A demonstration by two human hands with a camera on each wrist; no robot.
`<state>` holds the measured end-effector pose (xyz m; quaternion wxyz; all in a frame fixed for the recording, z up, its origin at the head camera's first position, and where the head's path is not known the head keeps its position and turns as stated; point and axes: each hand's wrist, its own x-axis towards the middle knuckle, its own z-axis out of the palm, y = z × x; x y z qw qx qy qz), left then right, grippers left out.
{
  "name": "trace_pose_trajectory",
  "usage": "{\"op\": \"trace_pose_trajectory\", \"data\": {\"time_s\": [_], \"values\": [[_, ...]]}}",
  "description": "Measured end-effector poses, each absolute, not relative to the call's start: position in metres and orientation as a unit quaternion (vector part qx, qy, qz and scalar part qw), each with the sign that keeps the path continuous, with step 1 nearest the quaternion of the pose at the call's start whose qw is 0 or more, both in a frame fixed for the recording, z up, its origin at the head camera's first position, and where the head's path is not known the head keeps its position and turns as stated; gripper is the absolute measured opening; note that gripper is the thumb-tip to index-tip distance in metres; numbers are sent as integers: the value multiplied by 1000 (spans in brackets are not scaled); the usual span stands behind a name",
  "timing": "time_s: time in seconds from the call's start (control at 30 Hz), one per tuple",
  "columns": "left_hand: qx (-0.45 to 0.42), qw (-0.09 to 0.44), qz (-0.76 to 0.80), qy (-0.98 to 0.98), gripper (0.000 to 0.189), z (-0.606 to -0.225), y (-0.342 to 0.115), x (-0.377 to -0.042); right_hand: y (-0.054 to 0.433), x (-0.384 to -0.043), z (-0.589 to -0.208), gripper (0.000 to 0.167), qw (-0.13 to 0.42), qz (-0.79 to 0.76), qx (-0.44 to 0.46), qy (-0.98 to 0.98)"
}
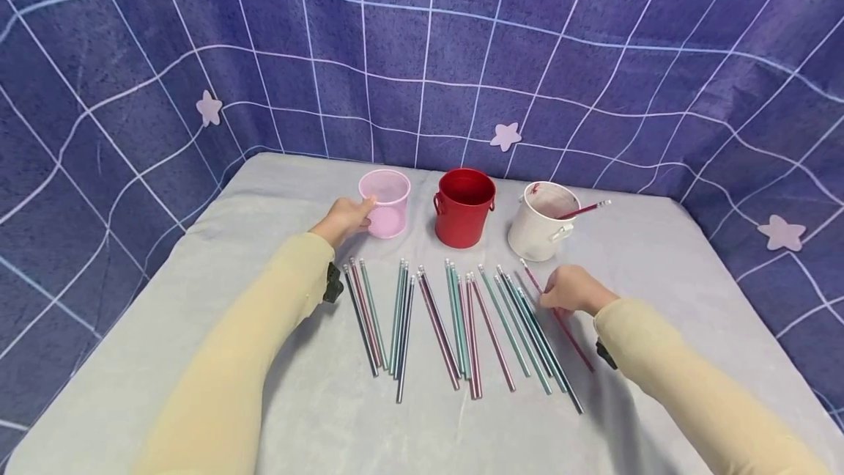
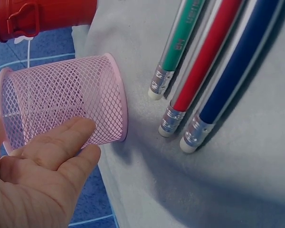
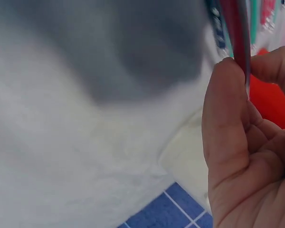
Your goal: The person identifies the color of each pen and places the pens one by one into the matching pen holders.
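My left hand (image 1: 346, 220) is at the near left side of a pink mesh pencil cup (image 1: 387, 222), thumb at the rim. In the left wrist view its fingers (image 2: 61, 147) lie along the outside of the mesh. The cup stands upright on the table. At the right end of the pencil row, my right hand (image 1: 572, 289) pinches a red pencil (image 1: 575, 343) between thumb and finger, around its middle. The pencil slants, with its eraser end toward a white bucket (image 1: 532, 233). Another red pencil (image 1: 585, 210) leans inside that bucket and sticks out over its rim.
A red metal bucket (image 1: 460, 226) stands between the pink cup and the white bucket. Several green, red and dark blue pencils (image 1: 402, 328) lie loosely grouped across the middle, erasers pointing away. A blue gridded cloth (image 1: 395, 42) with stars hangs behind the grey-covered table (image 1: 369, 431).
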<state>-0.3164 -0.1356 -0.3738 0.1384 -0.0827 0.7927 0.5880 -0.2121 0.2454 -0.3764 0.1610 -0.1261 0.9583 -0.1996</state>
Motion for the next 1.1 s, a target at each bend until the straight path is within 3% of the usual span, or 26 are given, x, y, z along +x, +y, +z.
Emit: {"op": "trace_pose_trajectory", "data": {"time_s": [0.47, 0.7, 1.1], "values": [[-86, 135, 590, 792, 63, -374, -134, -318, 248, -213, -357, 12, 157, -222, -115, 955], [-98, 130, 605, 779, 61, -373, -133, -314, 251, -214, -342, 9, 70, -258, -119, 956], [-95, 129, 609, 777, 63, -376, -133, -316, 254, -215, -313, 12, -25, -283, -100, 954]]}}
